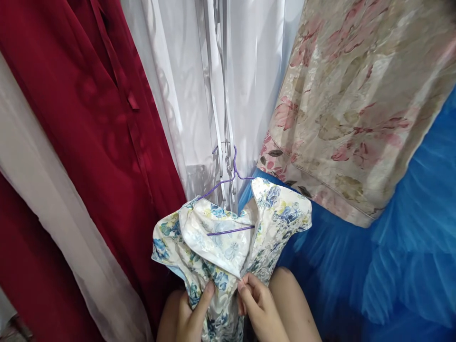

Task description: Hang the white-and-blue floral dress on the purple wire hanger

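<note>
A floral garment (272, 223) in white, blue and yellow is hanging from a purple hanger (231, 231), one shoulder draping over each end, its lower part lying between the person's bare knees (294, 304). The hanger's lower bar is showing through the open neckline, and its hook is sitting among white straps (218, 85); whether it is catching on them I cannot tell.

The right hand (259, 304) is pinching the lower tip of the neckline's paler flap (223, 242) between thumb and forefinger, below the hanger's bar, while its other fingers are curling under. The left hand (194, 311) is laying its thumb on the garment's front, below the hanger's left end; its remaining fingers are largely hiding, so I cannot tell whether they are pressing together.

Behind, white fabric (252, 95) is hanging between red fabric (96, 109) at left and a pink-flowered beige cloth (342, 118) at right, which is partly covering blue tulle (402, 251).
</note>
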Demonstrator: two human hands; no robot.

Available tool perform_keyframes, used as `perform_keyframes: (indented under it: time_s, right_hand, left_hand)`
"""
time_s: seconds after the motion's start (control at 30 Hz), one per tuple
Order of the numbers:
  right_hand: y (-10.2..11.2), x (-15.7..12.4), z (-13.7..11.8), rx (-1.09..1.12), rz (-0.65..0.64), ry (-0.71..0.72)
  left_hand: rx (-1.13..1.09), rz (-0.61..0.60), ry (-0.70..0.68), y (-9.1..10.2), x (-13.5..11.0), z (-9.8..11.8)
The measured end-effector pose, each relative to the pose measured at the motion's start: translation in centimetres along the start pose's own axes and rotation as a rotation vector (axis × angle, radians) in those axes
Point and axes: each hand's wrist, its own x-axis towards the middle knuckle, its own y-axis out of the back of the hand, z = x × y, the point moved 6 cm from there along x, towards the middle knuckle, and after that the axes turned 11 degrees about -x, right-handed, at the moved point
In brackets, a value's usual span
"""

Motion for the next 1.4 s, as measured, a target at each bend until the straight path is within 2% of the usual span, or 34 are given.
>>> perform_keyframes:
  time_s: [0.17,0.23,0.3,0.33,0.37,0.4,0.5,0.53,0.6,0.7,0.77,0.83,0.9,0.97,1.13,1.27,1.4]
  right_hand:
    - [1.3,-0.6,1.0,-0.027,-0.012,-0.08]
    - [1.5,-0.8,1.5,-0.023,-0.011,-0.12]
    - [1.4,-1.0,2.1,-0.02,-0.01,-0.149]
    - [1.2,-1.1,2.4,-0.018,-0.011,-0.157]
    - [1.1,-1.2,2.7,-0.015,-0.011,-0.161]
    - [1.0,-1.3,2.9,-0.012,-0.013,-0.161]
    - [1.0,-1.7,3.2,0.024,-0.039,-0.157]
    - [1.0,-1.8,3.1,0.039,-0.058,-0.159]
    - [1.0,-2.1,2.9,0.05,-0.104,-0.17]
    - [1.1,-2.4,2.5,0.05,-0.143,-0.177]
    - [1.1,-2.5,2.3,0.087,-0.128,-0.179]
    - [1.5,-2.3,1.7,0.135,-0.05,-0.192]
    - [2.3,-1.7,0.4,0.178,0.061,-0.191]
    - [3.2,-0.5,-1.8,0.188,0.118,-0.163]
    - [5.1,5.1,-8.7,0.191,0.102,-0.039]
    - [6.6,9.2,-13.6,0.235,0.191,0.078]
    - [6.9,10.5,-16.9,0.189,0.214,0.177]
  left_hand:
    - [-0.055,0.007,-0.034,0.6,1.9,0.9]
    - [-0.024,0.094,-0.153,1.3,2.4,1.3]
    - [0.025,0.215,-0.357,1.9,1.9,1.7]
    - [0.063,0.234,-0.455,1.7,1.3,1.8]
    - [0.111,0.195,-0.527,1.1,0.6,1.7]
    - [0.168,0.104,-0.564,0.1,-0.1,1.3]
    - [0.341,-0.265,-0.534,-3.4,-2.7,-0.8]
    - [0.375,-0.34,-0.515,-4.3,-3.6,-1.5]
    - [0.404,-0.378,-0.508,-5.3,-4.9,-2.4]
    - [0.41,-0.359,-0.54,-6.0,-5.7,-2.7]
    - [0.413,-0.385,-0.573,-6.5,-5.8,-2.4]
    - [0.424,-0.442,-0.606,-6.8,-5.8,-2.2]
    - [0.444,-0.497,-0.635,-6.9,-5.7,-2.1]
    - [0.469,-0.548,-0.66,-6.9,-5.5,-2.2]
    - [0.553,-0.671,-0.661,-7.2,-4.9,-3.0]
    - [0.595,-0.695,-0.583,-7.6,-4.4,-3.8]
    - [0.572,-0.682,-0.531,-7.2,-4.5,-4.6]
